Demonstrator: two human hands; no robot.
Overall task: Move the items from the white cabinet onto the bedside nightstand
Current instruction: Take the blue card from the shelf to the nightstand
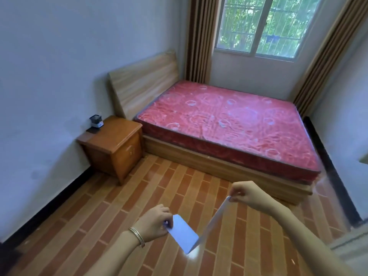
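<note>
**Folded sheet held by its ends: slip risk**

Left hand (157, 222) pinches one end of the folded white sheet (185, 234) and right hand (245, 193) pinches the other. The sheet is over the floor (83, 226), well apart from the bedside table (117, 134). Light pinches could let it slip or crease. Setting it down could knock the small dark container (96, 122).

The nightstand (117, 136) has a small dark container (96, 120) at its back corner by the wall (49, 76). Its front and bed-side edges lie open. The bed (229, 126) flanks its right.
</note>
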